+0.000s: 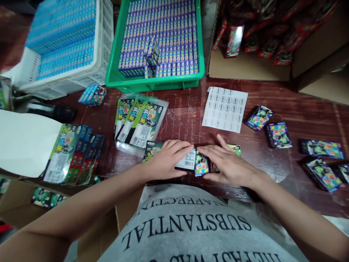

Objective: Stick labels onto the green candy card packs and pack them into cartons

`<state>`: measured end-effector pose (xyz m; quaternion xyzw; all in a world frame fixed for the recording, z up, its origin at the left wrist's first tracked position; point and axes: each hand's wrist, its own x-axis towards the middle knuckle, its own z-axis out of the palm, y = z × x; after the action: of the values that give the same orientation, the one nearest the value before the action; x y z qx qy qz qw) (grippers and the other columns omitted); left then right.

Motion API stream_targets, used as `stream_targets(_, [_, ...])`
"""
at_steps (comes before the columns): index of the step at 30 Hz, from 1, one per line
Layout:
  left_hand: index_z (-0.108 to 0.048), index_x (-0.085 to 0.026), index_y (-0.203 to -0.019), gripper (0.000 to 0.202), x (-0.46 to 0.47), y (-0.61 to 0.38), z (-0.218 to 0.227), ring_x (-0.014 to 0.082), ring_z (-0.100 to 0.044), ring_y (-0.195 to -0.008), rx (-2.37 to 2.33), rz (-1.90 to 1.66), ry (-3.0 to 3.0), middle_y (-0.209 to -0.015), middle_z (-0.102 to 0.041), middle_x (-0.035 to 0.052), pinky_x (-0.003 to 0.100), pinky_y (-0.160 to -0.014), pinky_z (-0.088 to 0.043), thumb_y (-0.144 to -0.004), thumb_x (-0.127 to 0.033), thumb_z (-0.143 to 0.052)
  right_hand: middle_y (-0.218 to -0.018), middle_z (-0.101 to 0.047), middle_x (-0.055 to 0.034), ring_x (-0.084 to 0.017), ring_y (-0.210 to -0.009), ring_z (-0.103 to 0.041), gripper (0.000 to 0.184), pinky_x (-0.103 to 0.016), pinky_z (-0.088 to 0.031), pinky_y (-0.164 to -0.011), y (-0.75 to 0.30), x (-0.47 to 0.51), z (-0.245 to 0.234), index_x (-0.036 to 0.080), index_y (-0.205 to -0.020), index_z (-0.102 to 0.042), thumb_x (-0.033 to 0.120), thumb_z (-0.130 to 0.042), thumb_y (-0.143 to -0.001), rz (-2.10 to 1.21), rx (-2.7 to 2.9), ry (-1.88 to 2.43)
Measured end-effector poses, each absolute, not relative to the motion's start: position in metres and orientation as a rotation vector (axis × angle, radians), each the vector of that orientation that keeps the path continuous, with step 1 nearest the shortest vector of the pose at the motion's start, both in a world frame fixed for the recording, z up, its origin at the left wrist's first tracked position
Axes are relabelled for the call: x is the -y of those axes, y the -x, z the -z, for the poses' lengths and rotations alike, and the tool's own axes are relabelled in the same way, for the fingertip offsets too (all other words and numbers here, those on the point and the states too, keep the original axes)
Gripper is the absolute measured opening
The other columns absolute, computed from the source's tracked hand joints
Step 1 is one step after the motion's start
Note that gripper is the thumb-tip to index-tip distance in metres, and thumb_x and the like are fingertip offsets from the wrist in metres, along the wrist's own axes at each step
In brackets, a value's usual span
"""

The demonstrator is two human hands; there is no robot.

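Bench of glossy red-brown wood [184, 120], near edge: left hand [169, 157] half-curled over a flat black-and-green printed carton [188, 161], right hand [227, 163] cupped over a small red box [214, 167], small purple printed box [201, 165] between, apparently to hold the row straight; actual grip, cannot tell.

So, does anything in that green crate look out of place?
Yes: near the front of the green crate, some purple boxes sit askew, tilted and sticking up, which looks odd beside the otherwise neat, straight rows.
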<state>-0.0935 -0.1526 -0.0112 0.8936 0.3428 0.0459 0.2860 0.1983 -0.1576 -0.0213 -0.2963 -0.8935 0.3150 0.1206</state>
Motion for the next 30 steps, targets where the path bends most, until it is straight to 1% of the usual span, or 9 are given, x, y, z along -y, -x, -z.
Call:
stream_targets(5, [-0.031,-0.027,-0.158,0.088,0.152,0.094,0.014,0.0334,-0.045,-0.133,-0.916,-0.136,-2.374,-0.148,-0.050,0.0128,0.051,-0.111,-0.037,-0.084,-0.044,-0.075,-0.142,-0.059,-0.0157,-0.030,-0.134,-0.056,0.074,-0.064,-0.011,-0.127,-0.193,0.147,0.027,0.020,-0.149,-0.036,0.044,-0.072,-0.089,-0.905,2.523,0.880])
stream_targets(9, [-0.031,-0.025,-0.158,0.094,0.156,0.087,0.019,0.0347,-0.045,-0.133,-1.014,-0.185,-2.368,-0.148,-0.048,0.0154,0.053,-0.112,-0.037,-0.081,-0.052,-0.077,-0.135,-0.063,-0.0188,-0.033,-0.128,-0.060,0.092,-0.065,-0.014,-0.126,-0.184,0.145,0.027,0.017,-0.152,-0.035,0.061,-0.074,-0.082,-0.824,2.501,0.900])
stream_targets(12, [-0.031,-0.027,-0.158,0.093,0.158,0.084,0.021,0.0346,-0.046,-0.134,-1.059,-0.181,-2.370,-0.149,-0.048,0.0140,0.053,-0.112,-0.038,-0.081,-0.054,-0.077,-0.153,-0.049,-0.0217,-0.040,-0.142,-0.046,0.109,-0.071,-0.007,-0.124,-0.200,0.148,0.020,0.018,-0.160,-0.026,0.072,-0.071,-0.077,-0.713,2.533,0.990])
stream_targets(14, [-0.031,-0.027,-0.157,0.093,0.157,0.083,0.020,0.0341,-0.046,-0.134,-1.062,-0.155,-2.372,-0.150,-0.048,0.0131,0.053,-0.112,-0.039,-0.081,-0.052,-0.078,-0.162,-0.037,-0.0178,-0.045,-0.148,-0.033,0.111,-0.076,-0.001,-0.121,-0.223,0.150,0.017,0.024,-0.161,-0.027,0.074,-0.073,-0.073,-0.668,2.574,1.066])
stream_targets(16, [-0.032,-0.026,-0.156,0.092,0.156,0.083,0.019,0.0334,-0.046,-0.134,-1.055,-0.134,-2.376,-0.150,-0.048,0.0129,0.052,-0.112,-0.038,-0.081,-0.051,-0.079,-0.162,-0.040,-0.0128,-0.044,-0.147,-0.035,0.097,-0.077,-0.006,-0.121,-0.245,0.152,0.019,0.029,-0.158,-0.034,0.066,-0.075,-0.078,-0.701,2.602,1.074])
stream_targets(19, [-0.032,-0.026,-0.156,0.092,0.153,0.082,0.018,0.0333,-0.045,-0.135,-1.035,-0.120,-2.371,-0.150,-0.047,0.0127,0.053,-0.113,-0.037,-0.081,-0.050,-0.079,-0.152,-0.051,-0.0097,-0.035,-0.143,-0.042,0.071,-0.066,-0.029,-0.120,-0.258,0.151,0.029,0.030,-0.151,-0.046,0.049,-0.072,-0.087,-0.866,2.602,0.948])
stream_targets(21, [-0.030,-0.026,-0.157,0.092,0.151,0.082,0.017,0.0330,-0.043,-0.136,-1.022,-0.113,-2.358,-0.151,-0.045,0.0128,0.052,-0.115,-0.036,-0.082,-0.048,-0.078,-0.149,-0.051,-0.0108,-0.031,-0.142,-0.043,0.066,-0.059,-0.036,-0.118,-0.255,0.148,0.035,0.027,-0.148,-0.049,0.044,-0.072,-0.088,-0.944,2.566,0.865])
stream_targets(28, [-0.030,-0.025,-0.156,0.089,0.149,0.084,0.012,0.0313,-0.040,-0.138,-1.023,-0.076,-2.305,-0.152,-0.043,0.0128,0.051,-0.118,-0.034,-0.083,-0.046,-0.077,-0.149,-0.049,-0.0090,-0.027,-0.139,-0.047,0.066,-0.053,-0.033,-0.121,-0.244,0.143,0.031,0.029,-0.146,-0.050,0.029,-0.073,-0.084,-1.135,2.458,0.737])
stream_targets(30, [-0.031,-0.026,-0.156,0.089,0.150,0.082,0.013,0.0314,-0.041,-0.138,-0.995,-0.088,-2.298,-0.151,-0.043,0.0128,0.051,-0.117,-0.035,-0.083,-0.047,-0.077,-0.150,-0.049,-0.0096,-0.028,-0.139,-0.047,0.067,-0.055,-0.031,-0.121,-0.243,0.142,0.033,0.028,-0.147,-0.049,0.029,-0.072,-0.085,-1.128,2.468,0.741])
